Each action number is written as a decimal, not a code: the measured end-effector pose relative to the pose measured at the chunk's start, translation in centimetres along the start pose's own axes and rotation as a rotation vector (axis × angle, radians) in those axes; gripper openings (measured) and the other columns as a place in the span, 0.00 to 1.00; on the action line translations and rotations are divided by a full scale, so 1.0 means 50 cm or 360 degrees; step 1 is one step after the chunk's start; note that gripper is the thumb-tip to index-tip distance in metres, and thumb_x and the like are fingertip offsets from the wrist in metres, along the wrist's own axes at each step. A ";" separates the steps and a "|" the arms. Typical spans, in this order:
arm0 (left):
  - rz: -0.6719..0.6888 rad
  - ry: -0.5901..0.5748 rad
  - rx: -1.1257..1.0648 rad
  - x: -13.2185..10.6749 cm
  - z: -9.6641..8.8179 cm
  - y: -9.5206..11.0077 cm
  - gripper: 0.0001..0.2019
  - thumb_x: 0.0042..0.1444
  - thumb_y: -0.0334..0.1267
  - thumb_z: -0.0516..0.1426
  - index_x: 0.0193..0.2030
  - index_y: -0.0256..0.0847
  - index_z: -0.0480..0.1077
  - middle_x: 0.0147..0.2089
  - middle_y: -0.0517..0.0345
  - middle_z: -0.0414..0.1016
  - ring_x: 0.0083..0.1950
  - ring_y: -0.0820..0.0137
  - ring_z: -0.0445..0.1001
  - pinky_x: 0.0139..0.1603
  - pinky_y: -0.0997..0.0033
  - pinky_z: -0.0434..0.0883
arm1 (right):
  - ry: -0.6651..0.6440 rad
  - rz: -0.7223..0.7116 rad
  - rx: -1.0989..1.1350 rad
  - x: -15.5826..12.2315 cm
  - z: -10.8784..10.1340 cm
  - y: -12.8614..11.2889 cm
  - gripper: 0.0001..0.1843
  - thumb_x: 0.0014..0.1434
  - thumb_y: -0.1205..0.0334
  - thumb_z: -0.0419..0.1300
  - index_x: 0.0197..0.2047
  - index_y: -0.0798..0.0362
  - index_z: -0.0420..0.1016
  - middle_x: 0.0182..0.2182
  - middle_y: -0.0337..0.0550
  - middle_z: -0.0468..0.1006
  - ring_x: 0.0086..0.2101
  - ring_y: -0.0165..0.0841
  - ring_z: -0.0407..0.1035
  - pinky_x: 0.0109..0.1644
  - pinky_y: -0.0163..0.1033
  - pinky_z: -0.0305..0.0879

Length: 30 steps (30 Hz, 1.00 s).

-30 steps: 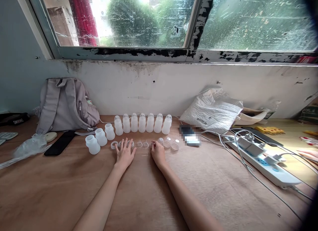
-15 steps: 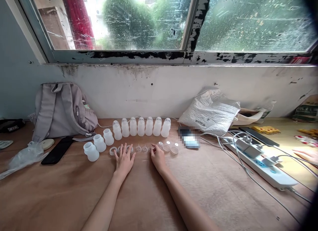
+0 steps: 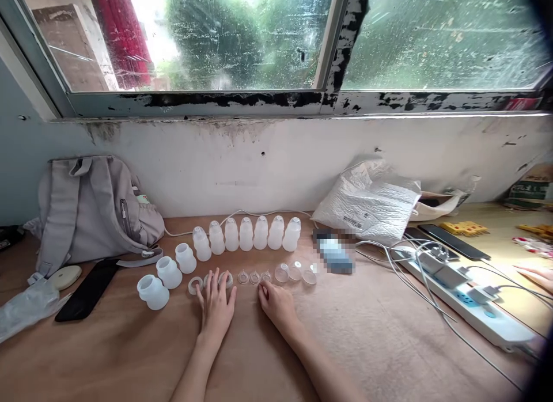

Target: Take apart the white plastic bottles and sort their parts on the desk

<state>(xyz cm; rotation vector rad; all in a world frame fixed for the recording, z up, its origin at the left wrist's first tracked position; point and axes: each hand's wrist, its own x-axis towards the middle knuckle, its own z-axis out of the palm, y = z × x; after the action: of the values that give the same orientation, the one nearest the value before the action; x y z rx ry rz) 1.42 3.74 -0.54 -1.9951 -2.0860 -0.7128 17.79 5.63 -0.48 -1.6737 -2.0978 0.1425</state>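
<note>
My left hand (image 3: 216,307) lies on the tabletop with its fingers spread over white screw rings (image 3: 195,285); the fingers partly cover two of them. My right hand (image 3: 277,305) rests with curled fingers just in front of the row of three clear silicone nipples (image 3: 254,277), closest to the rightmost one; its fingertips are partly hidden. To its right sit three clear domed caps (image 3: 281,272). At left stand three open, frosted baby bottle bodies (image 3: 153,292). Behind the small parts, several capped baby bottles (image 3: 246,235) stand in a row.
A grey backpack (image 3: 99,212), black phone (image 3: 86,291) and plastic bag (image 3: 26,307) lie at left. At back right is a silver mailer bag (image 3: 367,197) beside a blurred object (image 3: 334,251). A power strip (image 3: 488,315) with cables lies right. Another person's hand (image 3: 538,274) shows at the right edge.
The camera view has shifted, so the tabletop things sit lower in the picture. My right hand has drawn back slightly from the rightmost nipple. My left hand stays spread over the rings.
</note>
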 end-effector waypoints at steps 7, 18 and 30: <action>0.0010 0.0049 -0.0083 0.002 0.007 -0.007 0.17 0.56 0.39 0.47 0.51 0.42 0.64 0.56 0.48 0.63 0.59 0.57 0.56 0.57 0.44 0.44 | -0.0051 -0.0001 -0.0081 0.006 0.007 0.005 0.14 0.60 0.63 0.44 0.29 0.51 0.68 0.24 0.39 0.78 0.25 0.31 0.71 0.24 0.33 0.46; -0.0073 0.0046 -0.0021 0.000 -0.002 -0.007 0.18 0.56 0.40 0.47 0.53 0.42 0.63 0.56 0.48 0.62 0.59 0.57 0.55 0.58 0.45 0.43 | 0.0056 0.0160 0.0144 0.003 -0.006 0.008 0.12 0.56 0.63 0.46 0.27 0.53 0.69 0.20 0.40 0.74 0.23 0.30 0.68 0.26 0.32 0.49; -0.0220 -0.0040 0.0129 -0.016 0.000 -0.022 0.22 0.55 0.43 0.48 0.57 0.44 0.57 0.61 0.44 0.54 0.61 0.52 0.50 0.54 0.40 0.48 | 0.0116 0.0218 0.0383 -0.011 -0.018 0.029 0.13 0.55 0.62 0.47 0.30 0.51 0.72 0.23 0.41 0.75 0.25 0.32 0.68 0.28 0.33 0.54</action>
<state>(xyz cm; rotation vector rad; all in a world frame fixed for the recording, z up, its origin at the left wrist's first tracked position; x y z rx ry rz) 0.44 3.04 -1.14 -1.8417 -2.2473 -0.6176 19.58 5.29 -0.33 -1.6497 -1.8323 0.3568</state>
